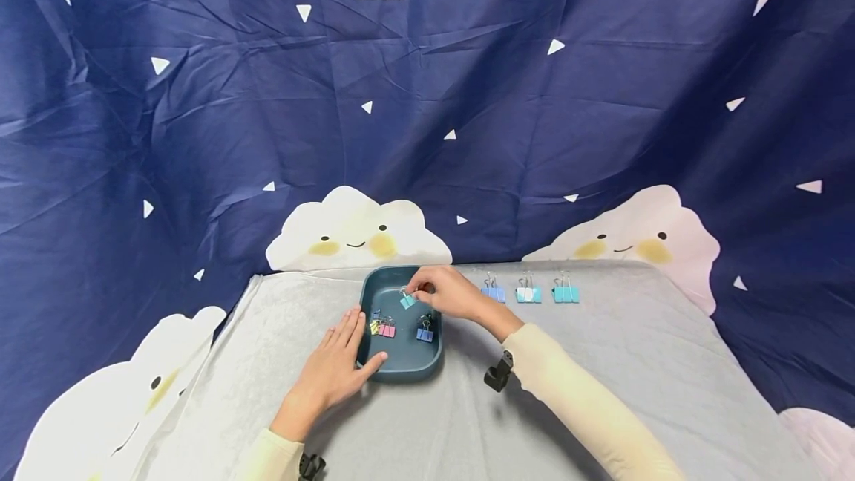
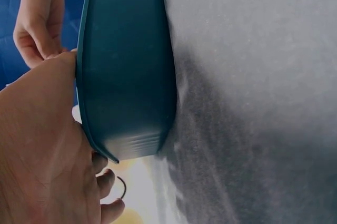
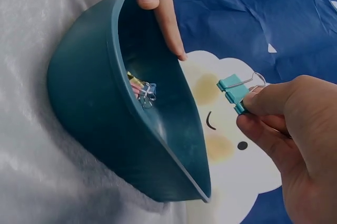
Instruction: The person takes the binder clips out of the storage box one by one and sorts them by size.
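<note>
A dark teal tray (image 1: pixel 401 366) (image 2: pixel 126 71) (image 3: pixel 95 97) sits on the grey cloth. My left hand (image 1: pixel 344 355) (image 2: pixel 42 150) lies flat against its left rim, fingers (image 3: pixel 158 8) straight along the edge and thumb at the front wall. My right hand (image 1: pixel 434 292) (image 3: pixel 284 129) hovers over the tray's far part and pinches a teal binder clip (image 1: pixel 407 301) (image 3: pixel 231 89) by its wire handles. Inside the tray lie a pink and yellow cluster of clips (image 1: pixel 382 328) (image 3: pixel 141 91) and a blue clip (image 1: pixel 424 333).
Three binder clips stand in a row on the cloth right of the tray: blue (image 1: pixel 493 292), pale teal (image 1: pixel 528 294), teal (image 1: pixel 565 293). A dark blue backdrop with cloud faces hangs behind the table. Grey cloth (image 1: pixel 601 362) stretches to the right and front.
</note>
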`<action>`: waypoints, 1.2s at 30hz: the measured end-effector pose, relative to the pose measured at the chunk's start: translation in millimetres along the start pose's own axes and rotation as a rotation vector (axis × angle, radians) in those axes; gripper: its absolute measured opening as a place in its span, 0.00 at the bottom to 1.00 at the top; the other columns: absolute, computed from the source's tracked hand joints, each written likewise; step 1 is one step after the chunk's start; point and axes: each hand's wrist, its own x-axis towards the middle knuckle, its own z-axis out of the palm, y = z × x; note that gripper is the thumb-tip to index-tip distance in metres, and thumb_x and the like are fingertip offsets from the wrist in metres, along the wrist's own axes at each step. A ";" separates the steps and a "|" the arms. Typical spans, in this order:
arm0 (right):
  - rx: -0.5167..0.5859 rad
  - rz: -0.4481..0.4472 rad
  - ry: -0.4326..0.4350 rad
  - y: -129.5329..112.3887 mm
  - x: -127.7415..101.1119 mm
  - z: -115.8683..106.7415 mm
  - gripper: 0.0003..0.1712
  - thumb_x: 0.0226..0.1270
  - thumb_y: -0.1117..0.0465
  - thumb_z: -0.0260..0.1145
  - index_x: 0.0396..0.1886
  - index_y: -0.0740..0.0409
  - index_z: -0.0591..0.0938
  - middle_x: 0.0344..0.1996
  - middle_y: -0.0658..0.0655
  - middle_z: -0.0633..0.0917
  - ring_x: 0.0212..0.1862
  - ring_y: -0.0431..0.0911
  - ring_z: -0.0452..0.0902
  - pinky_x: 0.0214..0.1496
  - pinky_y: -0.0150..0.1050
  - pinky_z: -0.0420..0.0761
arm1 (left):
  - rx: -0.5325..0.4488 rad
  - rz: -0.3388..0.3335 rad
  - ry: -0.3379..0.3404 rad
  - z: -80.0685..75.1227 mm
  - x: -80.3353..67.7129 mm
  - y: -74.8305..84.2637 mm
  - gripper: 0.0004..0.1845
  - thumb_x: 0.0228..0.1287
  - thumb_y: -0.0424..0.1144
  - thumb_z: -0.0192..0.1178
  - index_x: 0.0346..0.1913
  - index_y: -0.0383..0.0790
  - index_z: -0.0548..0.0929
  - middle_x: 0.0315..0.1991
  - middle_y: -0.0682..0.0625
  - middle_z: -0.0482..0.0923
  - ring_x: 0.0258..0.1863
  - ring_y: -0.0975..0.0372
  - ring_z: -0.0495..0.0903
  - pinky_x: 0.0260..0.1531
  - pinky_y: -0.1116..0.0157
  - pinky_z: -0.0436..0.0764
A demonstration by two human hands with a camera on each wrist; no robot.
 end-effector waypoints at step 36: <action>0.001 0.094 0.107 43.2 -84.1 -47.5 0.05 0.70 0.68 0.73 0.40 0.54 0.91 0.38 0.51 0.91 0.40 0.38 0.85 0.49 0.40 0.88 | -0.006 0.012 0.019 3.9 -0.7 -1.8 0.52 0.77 0.72 0.48 0.85 0.33 0.55 0.87 0.39 0.50 0.87 0.46 0.51 0.84 0.43 0.59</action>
